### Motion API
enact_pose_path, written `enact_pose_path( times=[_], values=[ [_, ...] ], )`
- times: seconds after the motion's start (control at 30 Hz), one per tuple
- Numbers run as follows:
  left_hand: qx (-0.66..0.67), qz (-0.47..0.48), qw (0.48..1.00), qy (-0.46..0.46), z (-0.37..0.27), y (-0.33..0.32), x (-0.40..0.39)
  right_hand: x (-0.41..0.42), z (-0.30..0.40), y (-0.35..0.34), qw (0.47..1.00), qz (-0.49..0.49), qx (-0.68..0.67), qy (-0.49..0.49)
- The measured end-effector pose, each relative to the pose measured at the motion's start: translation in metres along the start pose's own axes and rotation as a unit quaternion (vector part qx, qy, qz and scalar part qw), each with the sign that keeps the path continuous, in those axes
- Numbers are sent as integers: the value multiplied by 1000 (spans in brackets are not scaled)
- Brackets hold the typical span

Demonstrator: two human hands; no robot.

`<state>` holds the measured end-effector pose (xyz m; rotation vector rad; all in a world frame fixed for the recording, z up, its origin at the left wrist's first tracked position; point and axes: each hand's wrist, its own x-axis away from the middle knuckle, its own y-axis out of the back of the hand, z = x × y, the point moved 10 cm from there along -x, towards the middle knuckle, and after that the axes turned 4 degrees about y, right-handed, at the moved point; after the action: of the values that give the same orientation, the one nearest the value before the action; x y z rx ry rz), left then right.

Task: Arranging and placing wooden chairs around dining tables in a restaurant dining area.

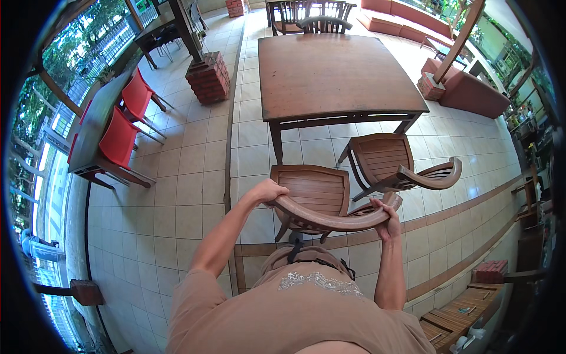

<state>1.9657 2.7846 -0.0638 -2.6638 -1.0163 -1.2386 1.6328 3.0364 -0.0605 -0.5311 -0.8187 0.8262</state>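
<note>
Right before me is a wooden chair with a slatted seat [311,188] and a curved top rail [331,220]. My left hand [270,191] grips the left end of that rail. Near the rail's right end, my right hand [388,220] is wrapped around it, thumb on top. The chair's seat faces a large brown wooden table [336,75], close to its near edge. A second matching wooden chair [382,155] stands to the right, turned at an angle, its curved back toward the lower right.
Left of a floor strip stands a brick pillar base [208,78]. Red chairs [118,135] line a long narrow table [95,128] at far left. A reddish sofa [471,93] sits at the right. Behind the large table is another dark chair [324,25]. A wooden cabinet [464,309] stands lower right.
</note>
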Motion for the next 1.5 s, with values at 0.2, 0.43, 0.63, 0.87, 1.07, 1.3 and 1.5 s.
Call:
enact_pose_path(
  times=[0.2, 0.43, 0.63, 0.87, 1.07, 1.3, 1.5],
  values=[
    [-22, 12, 1000, 8, -6, 36, -28, -39, 2, -45, 999, 35, -2, 7],
    [-5, -20, 1000, 6, -3, 49, -56, -84, 9, -63, 996, 52, 74, 28],
    [-1, -53, 998, -13, 9, 42, -88, -114, 17, -61, 991, 90, 98, 20],
    [18, -80, 997, -7, 0, 20, -100, -142, 21, -28, 990, 101, 99, -9],
    [14, -101, 995, -22, 14, 14, -110, -149, 21, -17, 990, 88, 93, -52],
    [3, -112, 994, -3, 22, -5, -112, -159, 9, 15, 990, 73, 108, -48],
    [-57, -143, 988, -3, 6, -11, -108, -151, 15, 16, 991, 50, 93, -84]
  ],
)
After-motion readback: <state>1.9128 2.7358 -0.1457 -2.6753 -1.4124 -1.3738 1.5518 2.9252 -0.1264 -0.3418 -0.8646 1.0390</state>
